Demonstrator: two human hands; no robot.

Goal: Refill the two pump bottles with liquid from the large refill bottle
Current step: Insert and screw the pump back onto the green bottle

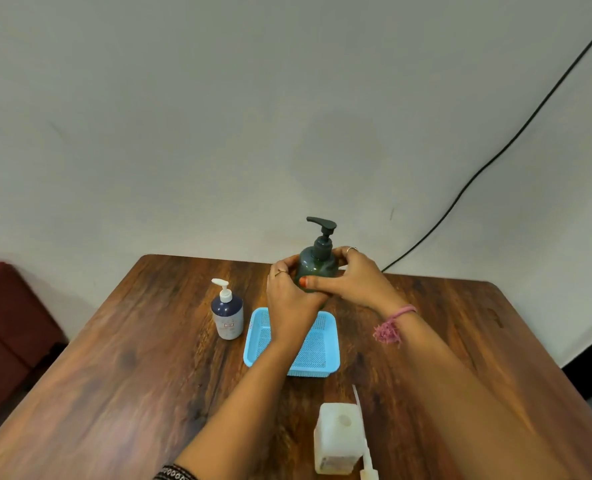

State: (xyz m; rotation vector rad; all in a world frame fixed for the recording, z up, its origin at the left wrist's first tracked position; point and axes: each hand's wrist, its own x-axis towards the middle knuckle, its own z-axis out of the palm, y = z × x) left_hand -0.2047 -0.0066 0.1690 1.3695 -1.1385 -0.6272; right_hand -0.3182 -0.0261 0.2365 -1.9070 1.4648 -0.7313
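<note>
A dark green pump bottle [317,259] with a black pump stands upright near the far edge of the wooden table [132,358]. My left hand [287,296] grips its left side and my right hand [350,278] wraps its right side, thumb across the front. A smaller dark blue pump bottle [227,313] with a white pump and pale label stands to the left, apart from both hands. The large translucent white refill bottle [338,438] stands near the front edge, under my right forearm.
A light blue perforated basket [322,351] sits between the green bottle and the refill bottle, below my left wrist. A white pump part [365,445] lies beside the refill bottle. A black cable runs down the wall at right. A dark red seat stands at left.
</note>
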